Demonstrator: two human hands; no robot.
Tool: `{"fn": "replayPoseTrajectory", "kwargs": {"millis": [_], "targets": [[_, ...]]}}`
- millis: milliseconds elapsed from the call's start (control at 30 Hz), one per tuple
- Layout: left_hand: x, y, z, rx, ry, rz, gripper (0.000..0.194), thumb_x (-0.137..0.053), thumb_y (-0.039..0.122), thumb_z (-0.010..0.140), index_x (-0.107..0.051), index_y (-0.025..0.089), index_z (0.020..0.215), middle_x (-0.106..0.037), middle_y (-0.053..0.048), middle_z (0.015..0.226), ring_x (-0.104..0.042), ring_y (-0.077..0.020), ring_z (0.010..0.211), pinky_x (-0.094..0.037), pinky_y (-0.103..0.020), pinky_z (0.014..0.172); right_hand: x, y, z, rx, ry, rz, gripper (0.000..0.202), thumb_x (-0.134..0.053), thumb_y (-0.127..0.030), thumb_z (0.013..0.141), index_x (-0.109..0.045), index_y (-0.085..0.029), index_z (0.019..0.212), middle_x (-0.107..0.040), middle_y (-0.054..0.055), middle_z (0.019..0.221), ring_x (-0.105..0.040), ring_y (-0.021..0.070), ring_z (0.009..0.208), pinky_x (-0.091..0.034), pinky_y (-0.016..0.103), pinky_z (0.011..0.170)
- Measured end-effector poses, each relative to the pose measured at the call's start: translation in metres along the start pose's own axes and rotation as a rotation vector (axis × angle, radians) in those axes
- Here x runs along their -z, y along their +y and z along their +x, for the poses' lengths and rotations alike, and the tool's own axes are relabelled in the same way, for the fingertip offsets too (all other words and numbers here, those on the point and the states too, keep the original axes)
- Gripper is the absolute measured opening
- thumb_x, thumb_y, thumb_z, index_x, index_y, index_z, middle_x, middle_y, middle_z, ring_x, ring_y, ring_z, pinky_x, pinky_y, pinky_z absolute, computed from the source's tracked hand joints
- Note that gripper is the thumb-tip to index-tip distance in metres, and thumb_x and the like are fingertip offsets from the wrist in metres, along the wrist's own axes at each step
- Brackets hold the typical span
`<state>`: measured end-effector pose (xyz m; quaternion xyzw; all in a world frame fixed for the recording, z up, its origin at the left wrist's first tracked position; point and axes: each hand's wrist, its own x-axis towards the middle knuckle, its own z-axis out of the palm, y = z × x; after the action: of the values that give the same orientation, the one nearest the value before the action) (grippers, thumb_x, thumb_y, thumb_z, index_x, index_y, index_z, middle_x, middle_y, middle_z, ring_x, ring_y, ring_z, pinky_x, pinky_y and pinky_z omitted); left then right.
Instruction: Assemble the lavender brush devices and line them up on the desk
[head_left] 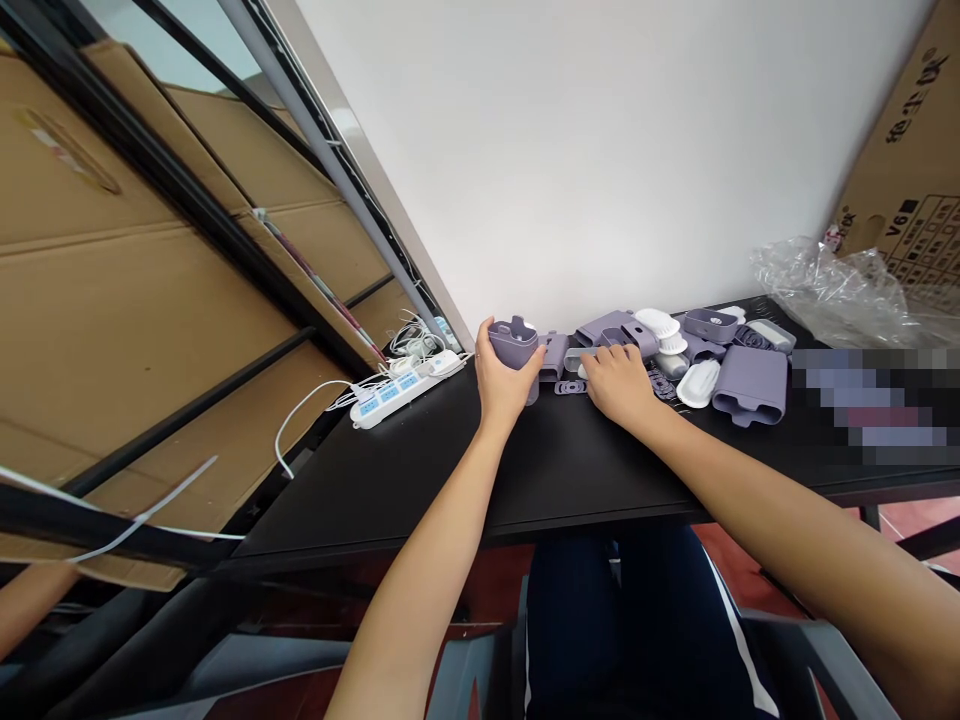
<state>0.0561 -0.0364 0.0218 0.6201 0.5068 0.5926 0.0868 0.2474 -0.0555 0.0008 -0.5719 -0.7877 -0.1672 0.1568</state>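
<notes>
My left hand (504, 385) is wrapped round a purple plastic housing (513, 345), thumb and fingers on opposite sides, its open end facing up. Some white shows inside its rim. My right hand (619, 382) rests to the right, fingers closed over a clear plastic piece (576, 358) low on the table. Its fingertips partly hide that piece, along with something white under them. Between the hands stands another purple housing (553, 355), and a flat purple slotted part (570, 387) lies in front of it.
Right of my hands lie several purple housings (750, 382), white oval parts (699, 384) and a ribbed white piece (658, 323). A power strip (405, 388) with white cables lies at left. Clear plastic film (840, 285) and a cardboard box (911, 170) stand at far right, against the wall.
</notes>
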Motion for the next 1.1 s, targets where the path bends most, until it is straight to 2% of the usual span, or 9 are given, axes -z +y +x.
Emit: {"fn": "replayPoseTrajectory", "kwargs": {"millis": [133, 400, 500, 600, 700, 833, 933, 1033, 1100], "targets": [[-0.001, -0.004, 0.002, 0.006, 0.008, -0.005, 0.085, -0.083, 0.041, 0.076, -0.041, 0.027, 0.149, -0.048, -0.012, 0.154, -0.045, -0.0288, 0.145, -0.033, -0.041, 0.122, -0.001, 0.001, 0.001, 0.010, -0.015, -0.005, 0.032, -0.044, -0.015, 0.097, -0.070, -0.011, 0.114, -0.068, 0.021, 0.118, -0.057, 0.0350, 0.111, -0.028, 0.046, 0.095], [0.000, -0.002, 0.002, -0.018, 0.019, -0.017, 0.085, -0.084, 0.039, 0.076, -0.041, 0.027, 0.149, -0.048, -0.012, 0.155, -0.044, -0.0295, 0.145, -0.032, -0.043, 0.123, -0.001, 0.002, 0.000, 0.072, -0.058, 0.041, 0.038, -0.043, -0.012, 0.098, -0.063, -0.015, 0.130, -0.071, 0.017, 0.116, -0.063, 0.0310, 0.104, -0.025, 0.047, 0.100], [0.001, -0.002, 0.002, -0.001, 0.054, -0.014, 0.084, -0.083, 0.040, 0.077, -0.041, 0.026, 0.148, -0.049, -0.013, 0.153, -0.046, -0.0291, 0.144, -0.034, -0.043, 0.122, 0.001, -0.001, -0.001, 0.193, 0.028, 0.050, 0.038, -0.043, -0.013, 0.099, -0.066, -0.017, 0.129, -0.068, 0.017, 0.123, -0.059, 0.0313, 0.113, -0.026, 0.046, 0.101], [0.001, -0.002, 0.003, -0.006, 0.070, 0.015, 0.082, -0.080, 0.041, 0.079, -0.039, 0.025, 0.148, -0.049, -0.013, 0.152, -0.047, -0.0280, 0.143, -0.035, -0.041, 0.122, 0.000, -0.011, -0.003, 0.344, 0.040, 0.060, 0.030, -0.046, -0.018, 0.101, -0.074, -0.014, 0.108, -0.069, 0.018, 0.119, -0.055, 0.0318, 0.119, -0.025, 0.046, 0.104], [0.004, -0.003, 0.009, 0.011, 0.072, 0.136, 0.084, -0.077, 0.042, 0.080, -0.036, 0.025, 0.152, -0.048, -0.013, 0.155, -0.046, -0.0296, 0.145, -0.035, -0.042, 0.121, -0.002, -0.024, -0.006, 0.424, -0.013, 0.094, 0.030, -0.047, -0.023, 0.103, -0.075, -0.012, 0.100, -0.073, 0.016, 0.105, -0.058, 0.0295, 0.112, -0.026, 0.044, 0.103], [0.020, -0.010, 0.021, 0.174, -0.019, 0.493, 0.093, -0.074, 0.045, 0.079, -0.031, 0.020, 0.158, -0.046, -0.020, 0.156, -0.044, -0.0415, 0.145, -0.036, -0.055, 0.119, 0.004, -0.032, -0.007, 0.514, -0.060, 0.189, 0.029, -0.051, -0.036, 0.103, -0.071, -0.016, 0.109, -0.074, 0.013, 0.105, -0.062, 0.0258, 0.104, -0.030, 0.039, 0.092], [0.036, -0.021, 0.030, 0.257, -0.195, 0.665, 0.100, -0.070, 0.052, 0.079, -0.028, 0.015, 0.161, -0.047, -0.024, 0.155, -0.044, -0.0464, 0.144, -0.038, -0.058, 0.116, 0.021, -0.019, -0.001, 0.363, -0.026, 0.167, 0.037, -0.045, -0.040, 0.105, -0.072, -0.015, 0.109, -0.074, 0.016, 0.109, -0.063, 0.0285, 0.106, -0.031, 0.040, 0.091], [0.046, -0.030, 0.034, 0.320, -0.275, 0.725, 0.102, -0.067, 0.056, 0.080, -0.026, 0.011, 0.162, -0.047, -0.027, 0.154, -0.047, -0.0476, 0.142, -0.041, -0.058, 0.113, 0.040, 0.014, 0.008, -0.055, -0.046, 0.118, 0.041, -0.036, -0.030, 0.104, -0.073, -0.013, 0.107, -0.075, 0.018, 0.106, -0.065, 0.0295, 0.099, -0.033, 0.040, 0.086], [0.049, -0.032, 0.035, 0.348, -0.278, 0.736, 0.101, -0.066, 0.057, 0.081, -0.028, 0.011, 0.162, -0.047, -0.028, 0.154, -0.048, -0.0470, 0.142, -0.042, -0.057, 0.113, 0.048, 0.041, 0.011, -0.315, -0.154, 0.072, 0.044, -0.033, -0.026, 0.103, -0.074, -0.012, 0.104, -0.075, 0.020, 0.105, -0.067, 0.0311, 0.097, -0.033, 0.043, 0.087]]}}
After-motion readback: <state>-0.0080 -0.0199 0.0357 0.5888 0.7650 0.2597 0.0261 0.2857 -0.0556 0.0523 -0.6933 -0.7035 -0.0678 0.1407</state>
